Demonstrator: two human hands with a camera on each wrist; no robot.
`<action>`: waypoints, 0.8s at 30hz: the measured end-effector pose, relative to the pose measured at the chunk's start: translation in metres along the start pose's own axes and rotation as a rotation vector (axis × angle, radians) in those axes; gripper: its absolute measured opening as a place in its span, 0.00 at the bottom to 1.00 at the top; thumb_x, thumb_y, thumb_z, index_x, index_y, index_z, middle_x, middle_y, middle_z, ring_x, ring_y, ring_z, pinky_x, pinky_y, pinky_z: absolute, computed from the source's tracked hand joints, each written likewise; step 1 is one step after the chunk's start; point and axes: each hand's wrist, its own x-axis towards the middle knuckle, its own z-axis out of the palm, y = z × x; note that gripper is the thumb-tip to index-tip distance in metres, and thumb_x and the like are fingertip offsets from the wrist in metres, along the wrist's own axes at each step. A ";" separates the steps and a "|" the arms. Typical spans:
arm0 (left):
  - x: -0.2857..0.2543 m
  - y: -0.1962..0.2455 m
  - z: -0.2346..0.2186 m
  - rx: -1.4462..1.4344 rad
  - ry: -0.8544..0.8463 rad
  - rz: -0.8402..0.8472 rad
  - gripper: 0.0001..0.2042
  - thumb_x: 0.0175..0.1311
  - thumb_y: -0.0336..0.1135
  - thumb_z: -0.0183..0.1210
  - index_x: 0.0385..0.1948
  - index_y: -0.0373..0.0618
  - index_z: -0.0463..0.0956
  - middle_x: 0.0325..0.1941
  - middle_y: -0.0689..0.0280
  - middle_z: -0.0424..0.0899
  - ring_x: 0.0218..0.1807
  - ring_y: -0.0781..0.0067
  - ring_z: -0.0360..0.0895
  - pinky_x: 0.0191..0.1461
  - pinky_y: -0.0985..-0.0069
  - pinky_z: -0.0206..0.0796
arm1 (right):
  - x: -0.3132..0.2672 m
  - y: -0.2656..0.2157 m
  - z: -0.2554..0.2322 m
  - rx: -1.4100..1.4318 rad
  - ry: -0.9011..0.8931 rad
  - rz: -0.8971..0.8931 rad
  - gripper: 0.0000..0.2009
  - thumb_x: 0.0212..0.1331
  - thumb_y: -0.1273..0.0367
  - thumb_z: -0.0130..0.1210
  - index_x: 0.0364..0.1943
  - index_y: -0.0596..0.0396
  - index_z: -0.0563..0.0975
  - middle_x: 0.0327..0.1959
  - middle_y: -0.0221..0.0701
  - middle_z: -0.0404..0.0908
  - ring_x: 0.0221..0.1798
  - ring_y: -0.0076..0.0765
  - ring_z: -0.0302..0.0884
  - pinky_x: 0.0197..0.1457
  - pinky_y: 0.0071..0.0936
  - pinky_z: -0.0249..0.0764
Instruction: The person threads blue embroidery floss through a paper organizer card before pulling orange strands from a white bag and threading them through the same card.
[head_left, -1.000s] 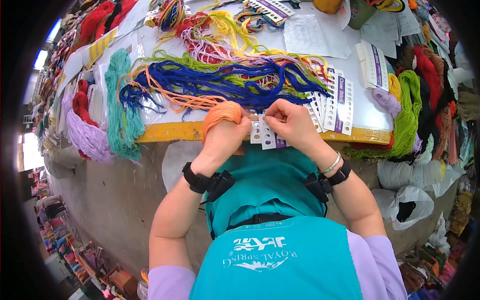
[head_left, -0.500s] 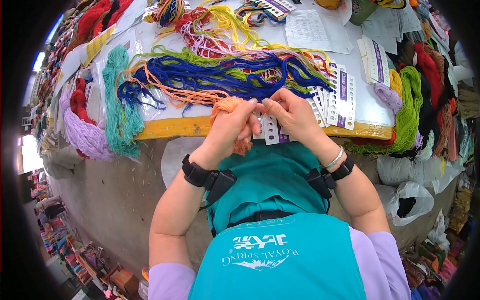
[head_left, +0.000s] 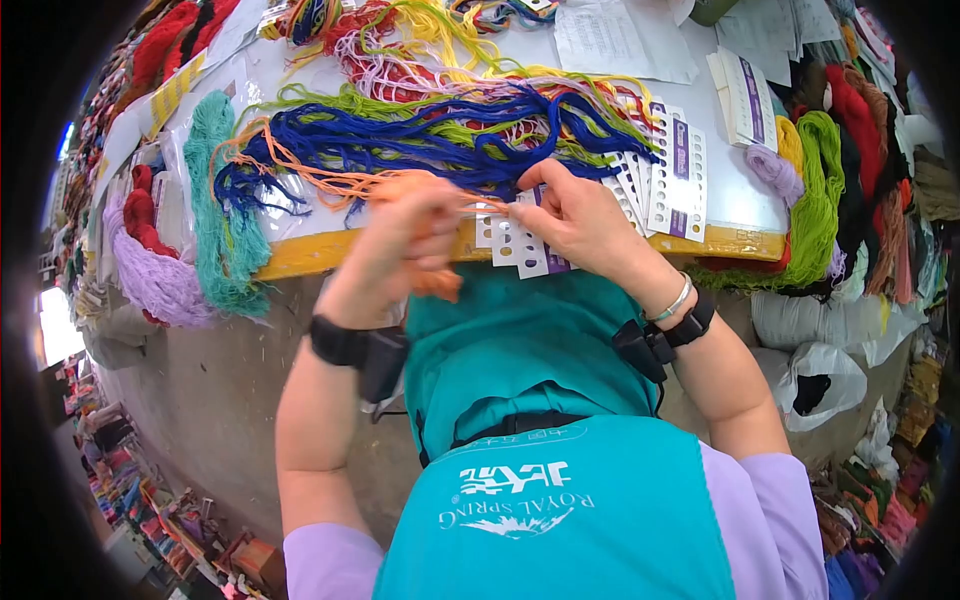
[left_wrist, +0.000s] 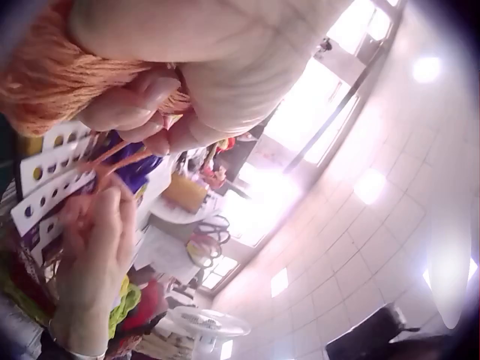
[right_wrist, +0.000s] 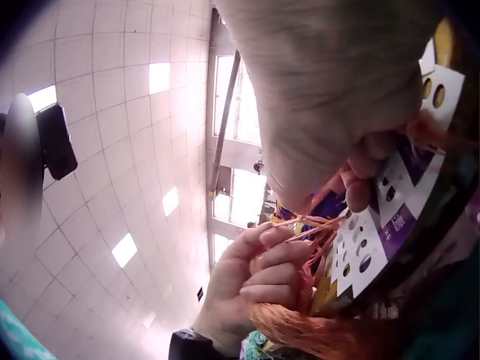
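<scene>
In the head view my left hand point(head_left: 400, 250), blurred, grips a hank of orange thread point(left_wrist: 45, 75), its fingers curled round it. A few orange strands point(head_left: 485, 205) stretch from it to my right hand point(head_left: 590, 220), which pinches them between thumb and fingertips at the table's front edge. Just under those strands lie white cards with punched holes point(head_left: 530, 245). More orange thread point(head_left: 320, 175) trails left over a bundle of dark blue threads point(head_left: 430, 145) beyond the hands.
A yellow edge point(head_left: 320, 255) runs along the white table's front. Teal thread point(head_left: 215, 180) and lilac thread point(head_left: 165, 265) hang at the left, lime green thread point(head_left: 820, 190) at the right. Fanned punched cards point(head_left: 680, 165) lie right of the hands.
The hands came together half a second ago and are now apart. My left hand has moved left with the orange hank, and strands now run straight between the two hands.
</scene>
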 end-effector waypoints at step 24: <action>-0.049 0.036 -0.111 0.405 0.592 0.685 0.21 0.73 0.46 0.50 0.58 0.40 0.73 0.60 0.60 0.77 0.63 0.69 0.71 0.67 0.64 0.59 | -0.002 -0.010 0.006 -0.191 -0.029 -0.012 0.17 0.54 0.64 0.62 0.46 0.52 0.73 0.18 0.30 0.76 0.23 0.40 0.79 0.28 0.35 0.72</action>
